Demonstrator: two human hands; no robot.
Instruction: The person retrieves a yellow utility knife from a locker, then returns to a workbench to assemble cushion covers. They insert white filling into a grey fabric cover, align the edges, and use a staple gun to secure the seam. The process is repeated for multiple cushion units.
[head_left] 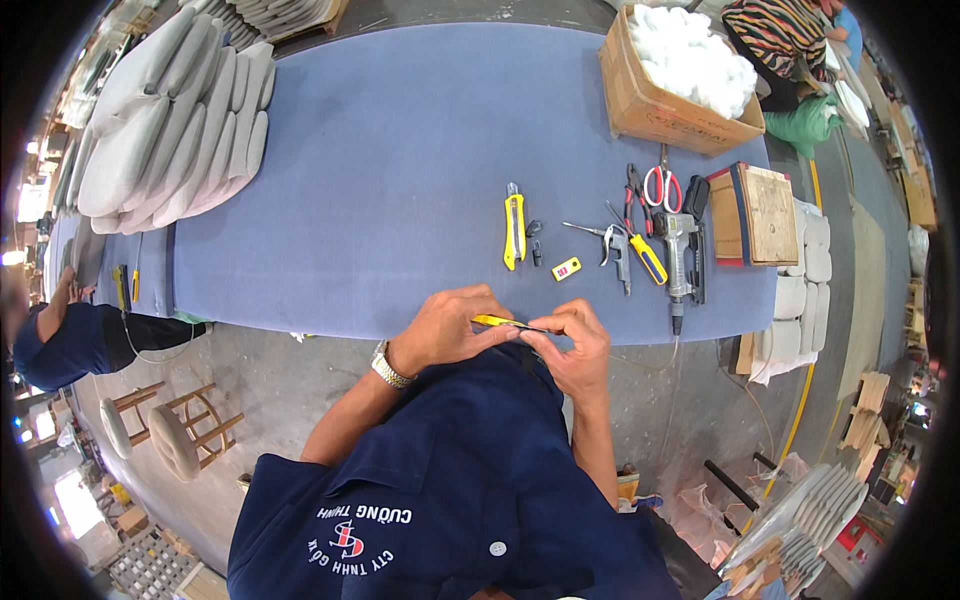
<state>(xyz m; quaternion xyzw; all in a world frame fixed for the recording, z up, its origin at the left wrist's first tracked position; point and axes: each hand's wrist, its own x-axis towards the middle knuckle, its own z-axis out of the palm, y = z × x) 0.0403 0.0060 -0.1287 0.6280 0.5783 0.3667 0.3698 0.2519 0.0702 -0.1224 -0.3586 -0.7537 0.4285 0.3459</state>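
Both my hands are together at the near table edge, over my lap. Between them is a slim yellow and black piece, its exact kind unclear. My left hand, with a watch on the wrist, is closed round its yellow end. The thumb and fingers of my right hand pinch the dark end. Just beyond them on the table lie a yellow utility knife, small black parts and a small yellow piece. To their right are an air blow gun and a yellow-handled screwdriver.
Pliers, red-handled scissors and a pneumatic gun with a hose lie at the blue table's right. Behind stand a carton of white stuffing and a wooden box. Grey cushions are stacked left; a co-worker stands there.
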